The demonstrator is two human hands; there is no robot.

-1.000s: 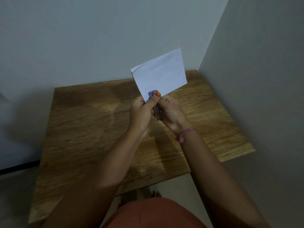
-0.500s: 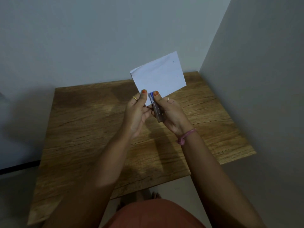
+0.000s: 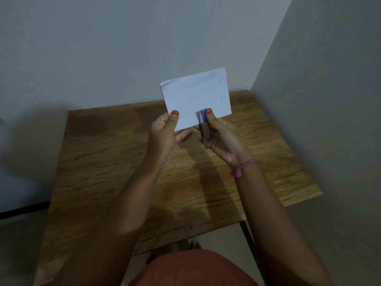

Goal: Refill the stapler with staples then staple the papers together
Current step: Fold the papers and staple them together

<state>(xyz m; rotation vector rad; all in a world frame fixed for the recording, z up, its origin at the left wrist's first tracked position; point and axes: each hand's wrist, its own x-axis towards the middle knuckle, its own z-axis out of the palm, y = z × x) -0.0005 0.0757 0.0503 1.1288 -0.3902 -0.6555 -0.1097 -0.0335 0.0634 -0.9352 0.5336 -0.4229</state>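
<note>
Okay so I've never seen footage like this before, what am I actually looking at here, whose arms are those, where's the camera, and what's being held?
There is no machine here. The camera is worn on a person's head and looks forward and down, so the two arms reaching into the picture are the wearer's own.

The left hand pinches the lower left corner of a small stack of white papers, held up in the air. The right hand grips a small stapler with a blue tip, set at the papers' bottom edge. Two small dark marks near the papers' right edge look like staples, though they are too small to be sure.

Below the hands is a wooden table in a corner between grey walls.
</note>
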